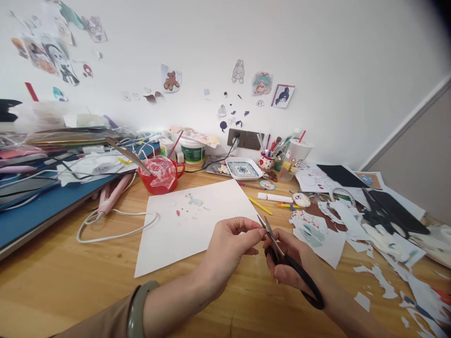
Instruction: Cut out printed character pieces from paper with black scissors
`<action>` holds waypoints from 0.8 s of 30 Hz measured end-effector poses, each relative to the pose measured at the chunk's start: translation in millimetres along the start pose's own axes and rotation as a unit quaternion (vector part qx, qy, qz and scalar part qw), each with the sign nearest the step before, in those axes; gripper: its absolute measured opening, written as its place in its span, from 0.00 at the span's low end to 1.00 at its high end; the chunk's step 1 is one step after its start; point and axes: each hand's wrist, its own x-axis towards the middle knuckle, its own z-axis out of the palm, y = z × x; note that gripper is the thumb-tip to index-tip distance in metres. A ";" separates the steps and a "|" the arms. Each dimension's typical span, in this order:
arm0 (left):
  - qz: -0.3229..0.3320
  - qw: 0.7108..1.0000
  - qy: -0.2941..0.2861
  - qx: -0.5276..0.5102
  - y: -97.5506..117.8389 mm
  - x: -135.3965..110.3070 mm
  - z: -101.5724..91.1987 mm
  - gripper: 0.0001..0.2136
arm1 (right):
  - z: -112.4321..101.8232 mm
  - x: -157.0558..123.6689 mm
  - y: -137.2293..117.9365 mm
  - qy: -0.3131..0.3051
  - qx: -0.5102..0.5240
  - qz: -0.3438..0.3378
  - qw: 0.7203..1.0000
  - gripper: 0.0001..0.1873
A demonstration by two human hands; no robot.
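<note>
My right hand (291, 263) grips a pair of scissors (299, 272) with black handles. The blades point up and away from me, slightly apart at the tips. My left hand (230, 246) has thumb and forefinger pinched right beside the blades. Whatever small thing sits in that pinch is hidden by the fingers. Under and beyond my left hand lies a white paper sheet (169, 249), with small cut-out pieces (195, 202) in grey-green and red on its upper part.
Paper scraps (378, 281) and a second pair of black scissors (382, 216) litter the right side. At the back stand a red cup (158, 176), a patterned square dish (244, 169) and a plastic cup (295, 159). A white cable (116, 239) loops left of the sheet.
</note>
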 end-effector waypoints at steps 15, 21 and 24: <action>0.006 1.000 -0.001 -0.006 -0.3 -2.1 1.0 0.03 | -2.3 0.7 5.6 -0.003 0.010 0.000 1.000 0.26; 0.010 1.000 0.000 0.000 -0.1 -2.8 1.1 0.03 | -3.4 -0.1 8.3 -0.007 0.010 -0.009 1.000 0.26; 0.013 1.000 -0.010 0.005 -0.5 -2.7 1.7 0.03 | -4.3 0.5 10.2 -0.011 0.003 -0.014 1.000 0.26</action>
